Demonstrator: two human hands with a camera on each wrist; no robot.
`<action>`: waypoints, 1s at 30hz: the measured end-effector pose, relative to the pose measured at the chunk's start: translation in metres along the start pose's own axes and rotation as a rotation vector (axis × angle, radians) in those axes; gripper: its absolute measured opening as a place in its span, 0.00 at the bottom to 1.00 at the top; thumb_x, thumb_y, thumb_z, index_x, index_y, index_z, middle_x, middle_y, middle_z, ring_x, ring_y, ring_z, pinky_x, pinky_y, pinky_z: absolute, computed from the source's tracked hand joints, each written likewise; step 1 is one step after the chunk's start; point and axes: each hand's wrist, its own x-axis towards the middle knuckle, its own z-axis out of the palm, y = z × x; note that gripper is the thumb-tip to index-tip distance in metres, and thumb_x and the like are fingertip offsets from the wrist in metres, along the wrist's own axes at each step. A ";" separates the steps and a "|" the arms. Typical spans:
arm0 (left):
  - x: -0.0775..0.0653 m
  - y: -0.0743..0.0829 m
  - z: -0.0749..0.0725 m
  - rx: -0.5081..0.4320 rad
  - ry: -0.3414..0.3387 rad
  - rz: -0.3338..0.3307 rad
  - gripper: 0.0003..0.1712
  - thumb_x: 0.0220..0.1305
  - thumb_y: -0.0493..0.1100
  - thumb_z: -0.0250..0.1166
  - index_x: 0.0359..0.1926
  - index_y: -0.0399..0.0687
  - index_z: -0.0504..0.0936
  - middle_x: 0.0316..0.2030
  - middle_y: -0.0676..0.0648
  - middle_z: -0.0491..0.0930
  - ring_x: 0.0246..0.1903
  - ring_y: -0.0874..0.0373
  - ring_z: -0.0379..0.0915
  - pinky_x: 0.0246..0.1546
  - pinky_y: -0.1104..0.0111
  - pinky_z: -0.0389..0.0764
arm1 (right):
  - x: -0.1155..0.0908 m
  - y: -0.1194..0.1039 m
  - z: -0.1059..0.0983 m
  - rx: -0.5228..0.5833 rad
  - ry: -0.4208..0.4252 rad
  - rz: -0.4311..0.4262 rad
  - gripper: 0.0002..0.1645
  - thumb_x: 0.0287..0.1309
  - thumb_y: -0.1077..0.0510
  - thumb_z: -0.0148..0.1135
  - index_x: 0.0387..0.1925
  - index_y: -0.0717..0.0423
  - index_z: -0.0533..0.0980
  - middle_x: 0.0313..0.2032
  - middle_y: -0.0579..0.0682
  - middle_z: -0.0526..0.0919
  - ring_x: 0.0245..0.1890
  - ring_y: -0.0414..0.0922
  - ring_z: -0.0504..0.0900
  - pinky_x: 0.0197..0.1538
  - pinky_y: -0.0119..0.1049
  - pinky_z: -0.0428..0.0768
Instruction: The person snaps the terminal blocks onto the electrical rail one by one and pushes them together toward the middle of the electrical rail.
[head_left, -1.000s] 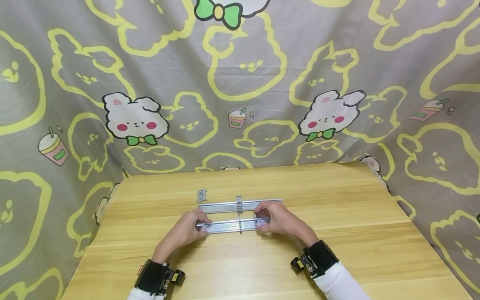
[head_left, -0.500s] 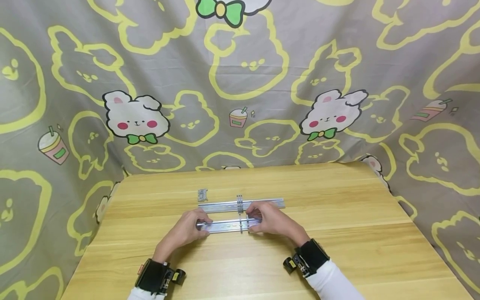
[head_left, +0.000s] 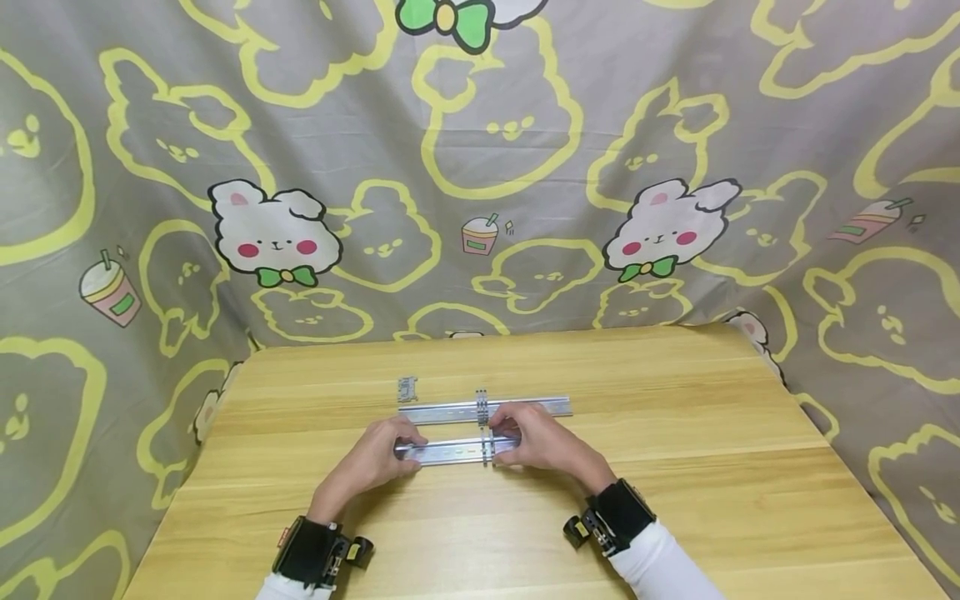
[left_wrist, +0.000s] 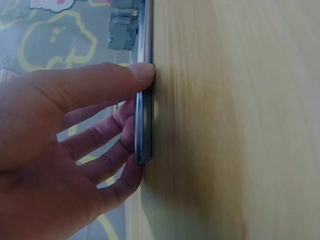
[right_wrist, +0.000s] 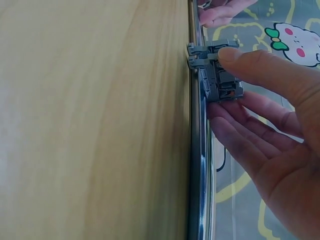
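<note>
A silver metal DIN rail [head_left: 448, 452] lies across the table in front of me. My left hand [head_left: 378, 450] grips its left end, with the thumb on the near edge and the fingers behind in the left wrist view. Further right, my right hand [head_left: 546, 437] pinches a grey terminal block [right_wrist: 221, 85] seated on this rail, thumb in front and fingers behind. Close against it, on its left, stands another slim grey block [head_left: 484, 450] on the same rail. The rail's right part is hidden behind my right hand in the head view.
Behind lies a second DIN rail [head_left: 438, 414] carrying several grey terminal blocks [head_left: 482, 406] near its middle. A loose grey block [head_left: 407, 389] lies flat beyond its left end. The wooden table [head_left: 480, 533] meets a patterned curtain [head_left: 375, 275] at the back.
My right hand has slid the terminal block leftward along the near rail, up close to the other block. My left hand keeps its hold on the rail's left end.
</note>
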 end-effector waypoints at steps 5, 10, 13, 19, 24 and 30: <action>0.000 0.000 0.000 -0.005 0.008 -0.004 0.16 0.42 0.33 0.77 0.37 0.39 0.88 0.33 0.47 0.81 0.34 0.52 0.76 0.38 0.55 0.83 | 0.001 -0.001 -0.001 -0.003 -0.006 -0.006 0.29 0.42 0.58 0.77 0.48 0.61 0.78 0.47 0.54 0.84 0.47 0.46 0.83 0.52 0.37 0.82; 0.001 0.000 0.000 -0.015 0.009 -0.010 0.16 0.42 0.33 0.77 0.38 0.39 0.88 0.33 0.47 0.81 0.34 0.51 0.76 0.38 0.55 0.83 | 0.002 -0.001 -0.004 -0.001 -0.014 -0.016 0.30 0.43 0.56 0.78 0.50 0.61 0.77 0.48 0.53 0.84 0.48 0.47 0.83 0.53 0.39 0.82; 0.002 0.000 0.001 -0.020 0.010 -0.003 0.16 0.42 0.33 0.76 0.38 0.39 0.88 0.33 0.46 0.81 0.35 0.51 0.76 0.38 0.54 0.83 | 0.001 -0.003 -0.012 -0.002 -0.007 -0.026 0.32 0.43 0.55 0.78 0.51 0.61 0.77 0.50 0.54 0.83 0.50 0.49 0.82 0.54 0.42 0.82; 0.000 -0.002 0.004 -0.033 0.021 0.004 0.16 0.42 0.33 0.76 0.38 0.38 0.88 0.33 0.46 0.81 0.35 0.51 0.76 0.38 0.53 0.83 | 0.021 -0.027 -0.039 -0.091 0.026 -0.136 0.24 0.51 0.54 0.73 0.48 0.61 0.79 0.46 0.55 0.84 0.47 0.51 0.82 0.53 0.45 0.82; -0.001 -0.003 0.002 -0.034 0.021 0.016 0.17 0.42 0.32 0.76 0.38 0.37 0.88 0.33 0.46 0.82 0.35 0.51 0.77 0.39 0.55 0.83 | 0.062 -0.059 -0.043 -0.289 0.001 -0.187 0.28 0.56 0.52 0.69 0.57 0.57 0.76 0.54 0.51 0.80 0.55 0.47 0.76 0.57 0.43 0.78; 0.000 -0.004 -0.002 -0.031 -0.004 0.055 0.15 0.42 0.32 0.76 0.37 0.36 0.87 0.33 0.44 0.82 0.35 0.49 0.78 0.38 0.54 0.83 | 0.108 -0.081 -0.029 -0.456 -0.090 -0.183 0.35 0.56 0.50 0.69 0.63 0.55 0.70 0.62 0.56 0.72 0.60 0.50 0.72 0.60 0.42 0.76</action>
